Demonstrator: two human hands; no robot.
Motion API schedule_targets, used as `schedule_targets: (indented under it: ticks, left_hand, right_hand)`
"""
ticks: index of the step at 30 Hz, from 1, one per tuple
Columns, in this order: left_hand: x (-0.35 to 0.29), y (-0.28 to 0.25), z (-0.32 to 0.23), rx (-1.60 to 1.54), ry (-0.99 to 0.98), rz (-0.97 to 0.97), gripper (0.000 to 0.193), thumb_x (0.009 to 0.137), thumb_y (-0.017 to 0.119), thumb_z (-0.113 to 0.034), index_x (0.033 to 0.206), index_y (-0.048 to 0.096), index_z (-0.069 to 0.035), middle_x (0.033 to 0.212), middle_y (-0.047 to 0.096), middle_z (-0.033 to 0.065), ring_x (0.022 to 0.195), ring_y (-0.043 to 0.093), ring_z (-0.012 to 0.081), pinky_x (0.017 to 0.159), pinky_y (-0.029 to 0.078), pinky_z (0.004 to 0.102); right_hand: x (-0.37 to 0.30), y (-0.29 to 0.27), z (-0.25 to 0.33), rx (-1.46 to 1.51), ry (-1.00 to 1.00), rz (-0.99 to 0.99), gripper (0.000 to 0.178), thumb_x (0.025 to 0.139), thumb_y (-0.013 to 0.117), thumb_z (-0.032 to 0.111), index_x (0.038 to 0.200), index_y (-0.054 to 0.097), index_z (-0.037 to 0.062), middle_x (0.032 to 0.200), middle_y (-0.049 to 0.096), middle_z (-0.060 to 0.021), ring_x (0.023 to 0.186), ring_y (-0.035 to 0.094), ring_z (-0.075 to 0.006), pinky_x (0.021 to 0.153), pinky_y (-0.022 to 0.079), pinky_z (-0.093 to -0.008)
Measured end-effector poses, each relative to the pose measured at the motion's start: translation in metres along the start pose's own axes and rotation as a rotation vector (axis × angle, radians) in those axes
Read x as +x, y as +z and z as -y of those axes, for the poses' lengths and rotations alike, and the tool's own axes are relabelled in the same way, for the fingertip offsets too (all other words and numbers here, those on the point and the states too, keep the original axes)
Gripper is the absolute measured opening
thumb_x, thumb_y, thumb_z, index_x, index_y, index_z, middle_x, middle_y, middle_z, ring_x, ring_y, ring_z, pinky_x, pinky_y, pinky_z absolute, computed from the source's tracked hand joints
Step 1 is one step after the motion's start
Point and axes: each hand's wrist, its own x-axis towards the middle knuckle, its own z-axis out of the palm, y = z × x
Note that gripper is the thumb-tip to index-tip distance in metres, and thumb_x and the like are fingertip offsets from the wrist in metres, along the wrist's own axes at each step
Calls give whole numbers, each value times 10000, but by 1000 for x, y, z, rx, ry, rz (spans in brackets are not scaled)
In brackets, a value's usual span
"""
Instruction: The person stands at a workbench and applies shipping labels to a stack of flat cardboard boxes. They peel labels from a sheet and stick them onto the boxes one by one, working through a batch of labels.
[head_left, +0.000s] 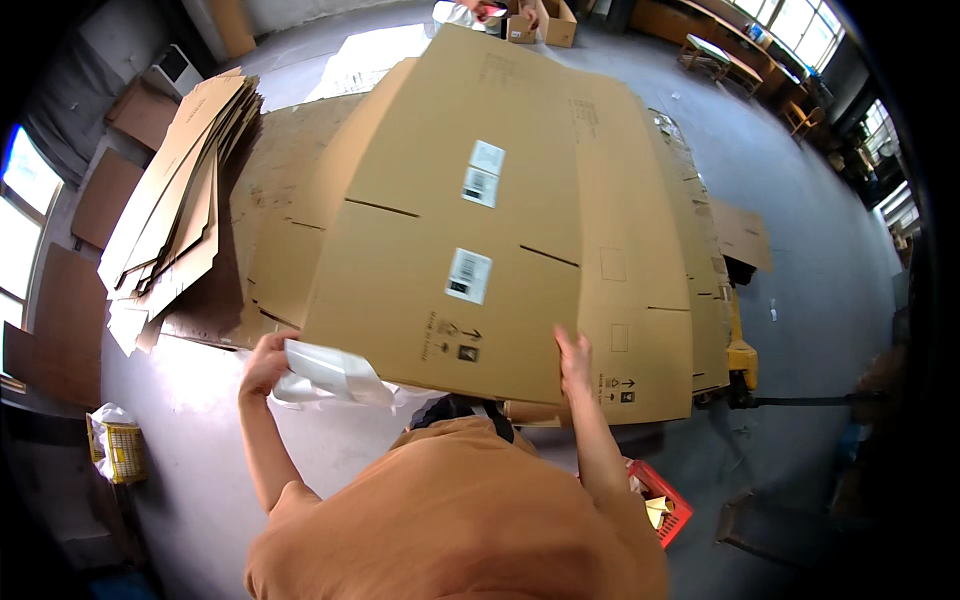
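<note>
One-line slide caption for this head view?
Both hands, left hand and right hand, grip a flattened cardboard box above a cardboard stack.

Grey concrete floor, workshop room, daylight from both sides.
Bright windows are seen at the left edge, more windows at upper right, with wooden benches set below them. Brown boards are laid on the floor at left. A yellow basket is placed lower left, a red crate lower right. Small cartons are stood at the far end.
</note>
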Motion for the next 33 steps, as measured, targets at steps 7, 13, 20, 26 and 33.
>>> schedule_targets:
  ticks: [7,13,20,26,33]
  left_hand:
    - [-59,11,3,-202,198,-179,560,691,497,153,1225,585,10,991,675,110,873,639,157,817,506,284]
    - [-37,113,-64,6,220,131,372,686,494,127,973,698,5,912,693,60,861,623,120,777,494,268]
    - [38,175,-88,-207,184,178,276,834,504,-17,1050,674,6,929,691,86,807,644,134,739,519,273]
    - [77,232,-93,-7,237,348,240,864,505,-48,1020,671,30,864,682,65,747,603,101,675,491,251]
    - [98,258,-102,117,290,430,245,889,509,-112,989,663,50,830,676,61,746,578,91,677,472,247]
  right_hand:
    - [45,163,-28,-150,7,154,481,908,594,245,1230,461,-86,1099,610,-141,1023,553,-199,897,432,-320]
    - [35,176,-46,-485,-299,509,711,948,497,441,1426,243,-21,1304,503,-214,1219,482,-279,980,390,-366]
    - [-44,96,72,-31,-209,678,679,912,594,324,1461,262,103,1199,569,-111,1149,496,-173,972,392,-312]
    - [-62,59,103,-408,-465,186,690,794,705,72,1404,392,145,1227,523,-176,1112,526,-247,924,443,-384]
    - [-58,59,95,-654,-638,10,601,714,740,19,1267,518,97,974,622,-114,929,595,-263,855,446,-365]
